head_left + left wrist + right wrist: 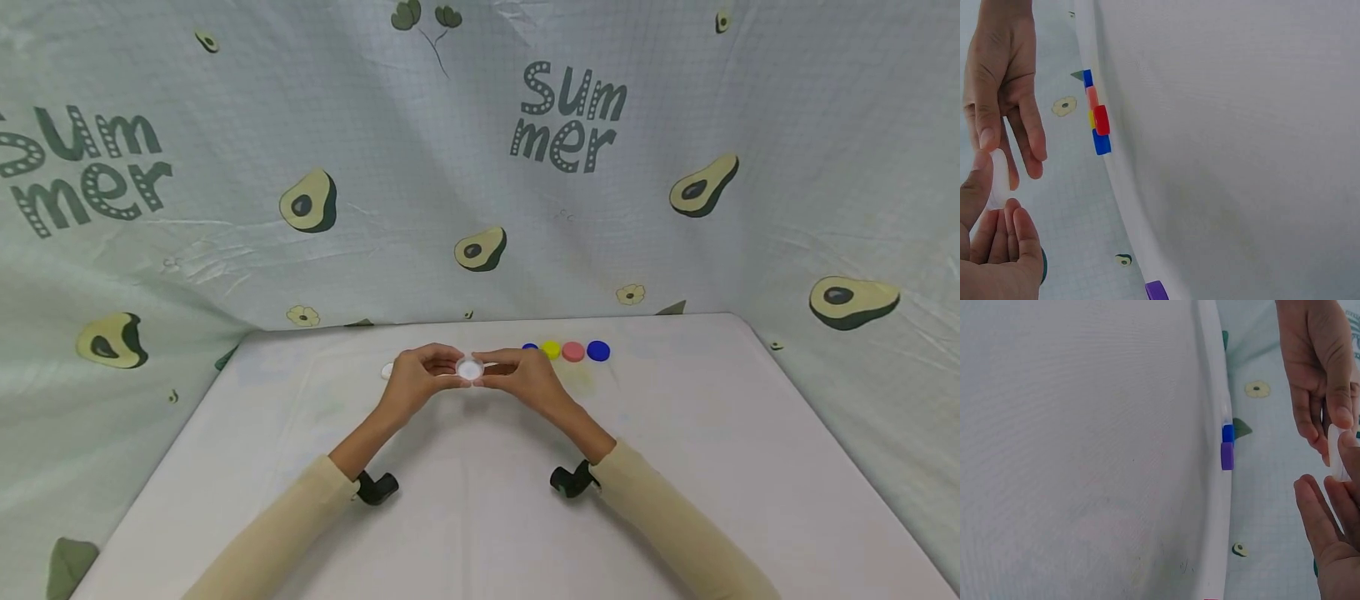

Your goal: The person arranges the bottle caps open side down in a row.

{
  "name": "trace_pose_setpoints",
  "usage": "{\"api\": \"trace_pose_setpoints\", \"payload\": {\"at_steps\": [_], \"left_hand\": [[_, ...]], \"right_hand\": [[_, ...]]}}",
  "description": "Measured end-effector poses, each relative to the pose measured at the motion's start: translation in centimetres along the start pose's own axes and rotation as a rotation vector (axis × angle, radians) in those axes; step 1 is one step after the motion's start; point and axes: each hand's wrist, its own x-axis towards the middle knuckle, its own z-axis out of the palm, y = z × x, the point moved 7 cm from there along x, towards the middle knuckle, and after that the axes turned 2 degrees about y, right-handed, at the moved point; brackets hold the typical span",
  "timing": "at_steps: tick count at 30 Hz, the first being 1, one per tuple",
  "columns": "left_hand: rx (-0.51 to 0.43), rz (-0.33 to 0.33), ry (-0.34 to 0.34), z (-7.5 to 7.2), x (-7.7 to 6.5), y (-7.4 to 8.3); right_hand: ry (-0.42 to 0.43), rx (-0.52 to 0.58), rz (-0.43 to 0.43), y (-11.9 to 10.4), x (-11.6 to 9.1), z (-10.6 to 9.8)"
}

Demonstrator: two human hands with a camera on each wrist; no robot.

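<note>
A small white round container (469, 369) with a pale translucent rim is held up over the table between both hands. My left hand (415, 382) pinches its left side between thumb and fingertips. From the other side, my right hand (527, 380) holds the right edge the same way. In the left wrist view the container (1000, 178) shows edge-on, its thin white side between the two thumbs. The right wrist view shows the container (1335, 453) partly hidden behind a thumb.
Behind my right hand stand round pieces in yellow (551, 349), pink (573, 352) and blue (598, 351). The left wrist view adds a red piece (1102, 120) and a purple one (1157, 290). A white disc (387, 370) is partly hidden by my left hand. A patterned cloth (405, 275) hangs behind the table.
</note>
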Motion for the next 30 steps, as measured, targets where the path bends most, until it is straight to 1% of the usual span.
{"api": "trace_pose_setpoints", "payload": {"at_steps": [6,10,13,15,20,23,25,27,28,30], "left_hand": [[-0.019,0.008,-0.026,0.7,0.2,0.4],[-0.009,0.006,-0.034,1.1,0.3,0.5],[0.008,0.008,-0.04,1.3,0.4,0.6],[0.017,0.013,-0.041,1.5,0.4,0.8],[0.017,0.018,-0.049,2.1,0.6,1.2],[0.028,0.028,-0.059,2.6,0.8,1.1],[0.04,0.044,-0.063,3.0,0.8,1.1],[0.044,0.071,-0.064,3.3,0.7,1.1],[0.047,0.084,-0.058,3.4,0.5,1.6],[0.044,0.131,-0.037,3.6,0.4,2.0]], "right_hand": [[0.022,0.035,-0.014,0.1,-0.4,-0.8],[0.028,0.035,-0.047,0.1,-0.7,-1.3],[0.039,-0.015,-0.113,-0.3,-1.1,-1.7],[0.059,-0.08,-0.179,-0.7,-1.3,-1.9],[0.144,-0.245,-0.374,-2.2,-2.0,-3.0],[0.18,-0.294,-0.46,-3.0,-2.3,-3.7],[0.193,-0.314,-0.496,-3.3,-2.5,-4.0],[0.206,-0.309,-0.514,-3.3,-2.7,-4.3],[0.213,-0.303,-0.517,-3.3,-2.8,-4.5],[0.232,-0.298,-0.527,-3.2,-2.9,-4.7]]}}
